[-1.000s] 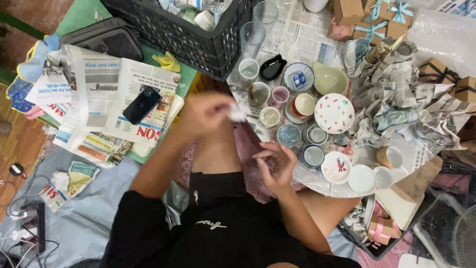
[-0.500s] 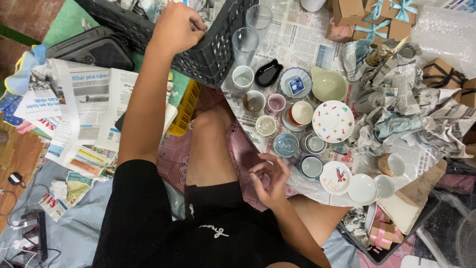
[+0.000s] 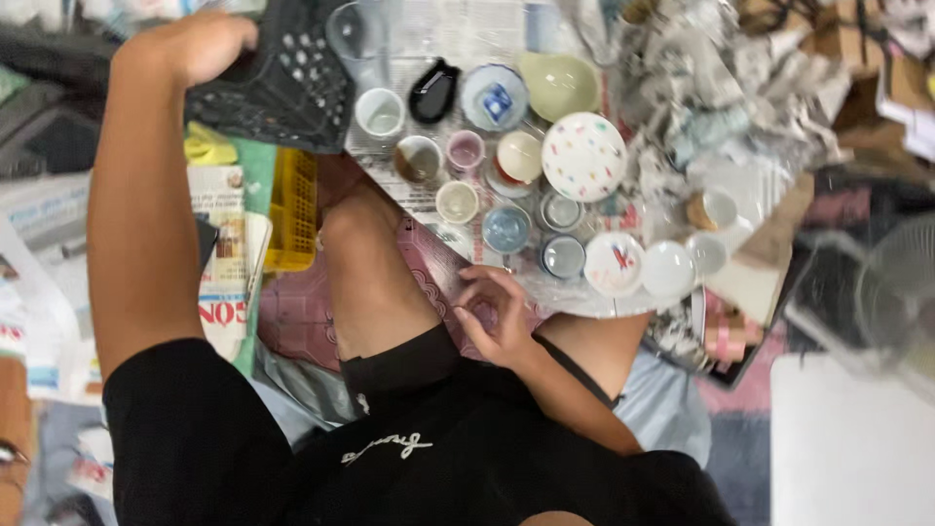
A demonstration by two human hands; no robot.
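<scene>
- The floor (image 3: 838, 438) carries everything, spread with newspaper sheets (image 3: 458, 39).
- On the paper: a speckled plate (image 3: 583, 156), a pale green bowl (image 3: 558, 85), a black dish (image 3: 433, 93), and small cups (image 3: 458, 202).
- A black crate (image 3: 278, 88) and a yellow basket (image 3: 292, 209) stand alongside.
- Crumpled paper wads (image 3: 721, 88) lie beside the plates.

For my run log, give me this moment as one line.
left hand: on black crate rim | right hand: empty, by blue cup | cups and dishes on newspaper

Cups (image 3: 458, 202) right of crate (image 3: 278, 83)
</scene>
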